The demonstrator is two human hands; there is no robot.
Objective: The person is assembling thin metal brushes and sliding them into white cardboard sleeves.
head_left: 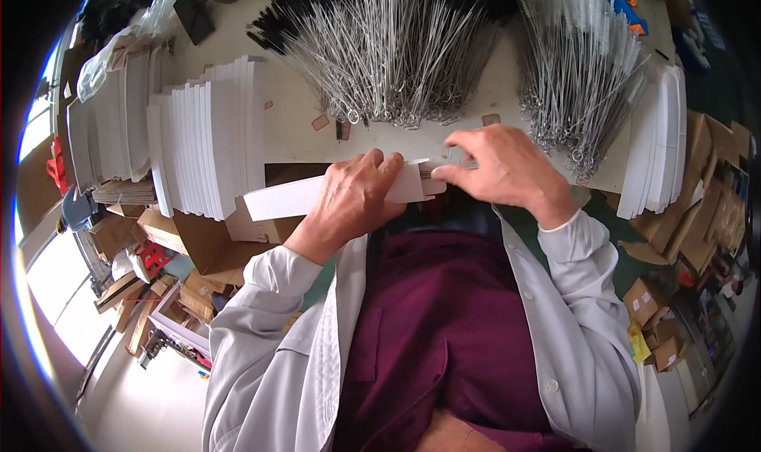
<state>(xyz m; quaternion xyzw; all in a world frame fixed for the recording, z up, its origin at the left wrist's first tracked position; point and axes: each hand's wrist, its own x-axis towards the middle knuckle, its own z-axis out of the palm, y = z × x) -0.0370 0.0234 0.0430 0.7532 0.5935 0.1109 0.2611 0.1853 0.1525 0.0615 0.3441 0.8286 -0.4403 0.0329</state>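
My left hand (358,189) is wrapped around a long, narrow white carton (287,199), held slightly tilted over the table's near edge. Its right end is open, with the flap raised. At that end is my right hand (507,165), thumb and forefinger curved around a grey wire brush (466,164) that partly shows between them. Motion blurs these fingertips, and how far the brush reaches into the carton is hidden. Beyond my hands lies a large heap of wire-handled brushes (396,55) with looped ends towards me. A second heap of brushes (583,79) spreads to the right.
White cartons (208,139) stand in rows at the left, and more white cartons (656,143) at the right edge. A blue and orange tool (625,6) lies at the far right. Below the table's left edge is an open cardboard box (210,242). Small packets (319,123) dot the tabletop.
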